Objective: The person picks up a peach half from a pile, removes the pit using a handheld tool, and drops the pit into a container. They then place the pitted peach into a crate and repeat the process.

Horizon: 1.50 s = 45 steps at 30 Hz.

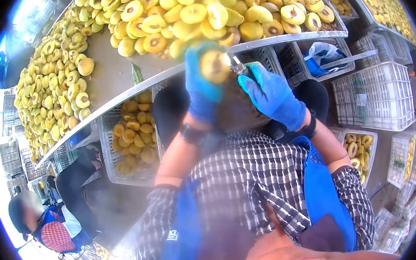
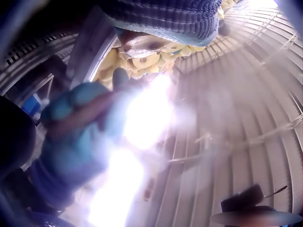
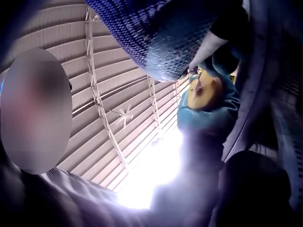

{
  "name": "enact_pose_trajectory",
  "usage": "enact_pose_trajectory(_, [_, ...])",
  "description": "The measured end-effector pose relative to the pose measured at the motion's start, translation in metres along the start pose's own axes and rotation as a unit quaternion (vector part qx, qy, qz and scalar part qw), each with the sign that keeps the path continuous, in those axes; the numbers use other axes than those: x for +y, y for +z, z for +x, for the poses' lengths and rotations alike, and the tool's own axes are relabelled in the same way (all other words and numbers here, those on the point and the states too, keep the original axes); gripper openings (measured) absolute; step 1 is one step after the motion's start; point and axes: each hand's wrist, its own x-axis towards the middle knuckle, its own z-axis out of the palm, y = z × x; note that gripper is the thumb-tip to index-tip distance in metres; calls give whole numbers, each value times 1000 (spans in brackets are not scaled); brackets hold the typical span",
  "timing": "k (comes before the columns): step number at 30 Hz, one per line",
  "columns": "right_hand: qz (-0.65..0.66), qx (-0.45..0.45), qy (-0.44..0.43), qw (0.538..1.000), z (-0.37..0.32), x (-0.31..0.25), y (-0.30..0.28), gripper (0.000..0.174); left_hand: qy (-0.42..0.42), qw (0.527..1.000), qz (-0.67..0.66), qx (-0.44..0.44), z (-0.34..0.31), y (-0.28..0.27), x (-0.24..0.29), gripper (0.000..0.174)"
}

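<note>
In the head view the gloved left hand (image 1: 202,84) grips a yellow fruit half (image 1: 215,67), cut face up, over the person's lap just below the table edge. Beside it the gloved right hand (image 1: 274,95) holds a small metal tool (image 1: 236,65), whose tip points at the fruit. The right wrist view shows the fruit half (image 3: 204,92) with a brown centre, cupped in the left hand (image 3: 208,116), and the tool's end close to that centre. Glare covers part of the left wrist view, where the right hand (image 2: 78,135) looks curled round a handle.
A metal-edged table (image 1: 110,64) bears heaps of halved fruit. Beneath it stands a crate of fruit (image 1: 133,136); more white crates (image 1: 372,98) stand at right, with a crate holding a blue-and-white bag (image 1: 322,57). Another person (image 1: 60,234) sits at lower left.
</note>
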Motion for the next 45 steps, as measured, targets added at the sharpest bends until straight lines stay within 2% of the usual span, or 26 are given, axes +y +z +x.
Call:
enact_pose_trajectory(2, [-34,38,-4,999,2,-4,12,23,79,990,108,-31,-1,2,11,28])
enact_pose_trajectory(4, [-17,39,9,999,4,-6,24,24,171,957,228,-61,0,4,25,28])
enact_pose_trajectory(6, [-4,14,32,999,4,-10,28,28,179,938,292,-61,2,-3,23,31])
enact_pose_trajectory(7, [-45,37,-35,998,4,-9,30,27,183,927,323,-60,3,-4,25,32])
enact_pose_trajectory(8, [-87,60,-102,989,3,-6,34,26,227,905,356,-49,3,-1,30,33])
enact_pose_trajectory(10, [-77,40,-64,994,-3,-11,39,26,216,906,362,-38,0,-2,31,32])
enact_pose_trajectory(12, [-106,83,-184,974,-2,-6,44,26,220,910,350,-39,0,-1,32,27])
enact_pose_trajectory(15, [21,89,-147,985,-5,-11,50,27,279,889,362,-23,2,-9,14,25])
enact_pose_trajectory(16, [37,84,-148,985,-5,-8,52,27,266,910,317,-21,1,-10,11,24])
enact_pose_trajectory(18, [-13,55,-175,983,-4,-4,49,28,237,945,226,-18,-1,-9,7,22])
enact_pose_trajectory(19, [-80,29,-202,976,-4,1,43,30,264,921,285,-26,0,-6,14,21])
enact_pose_trajectory(21, [-132,5,-221,966,-4,9,41,33,314,860,400,-41,-1,3,38,21])
enact_pose_trajectory(24, [-65,-12,-201,977,-4,21,46,35,219,890,367,-159,7,-5,51,26])
enact_pose_trajectory(27, [11,-71,-145,987,1,18,29,34,181,902,305,-245,23,-15,45,19])
enact_pose_trajectory(29, [3,-96,-57,994,5,16,12,38,225,887,354,-195,23,-17,31,20])
enact_pose_trajectory(30, [-84,-44,-107,990,6,13,9,34,248,877,376,-168,24,-14,24,20])
enact_pose_trajectory(32, [-60,-51,-42,996,3,10,11,34,163,959,216,-80,8,3,17,24])
enact_pose_trajectory(33, [-46,-54,-7,997,2,12,13,34,116,984,132,-36,3,8,16,27])
enact_pose_trajectory(35, [92,-62,-41,993,0,19,18,34,12,990,125,-56,2,6,14,25])
enact_pose_trajectory(36, [231,-114,31,966,1,22,19,34,-43,990,121,-64,1,4,13,26])
enact_pose_trajectory(37, [290,-151,101,940,0,18,16,33,-101,985,116,-72,0,1,12,27])
enact_pose_trajectory(39, [390,-196,253,864,-3,11,10,30,-92,980,88,-150,6,0,22,28])
enact_pose_trajectory(40, [411,-208,297,837,-5,9,10,29,-89,975,73,-189,10,-1,27,30])
enact_pose_trajectory(42, [466,-213,350,784,-3,9,11,27,-160,968,22,-190,14,2,36,32])
enact_pose_trajectory(44, [535,-201,379,728,-6,10,14,25,-264,951,-74,-142,12,4,37,32])
enact_pose_trajectory(45, [544,-200,368,727,-6,11,16,23,-194,973,-8,-123,8,5,29,31])
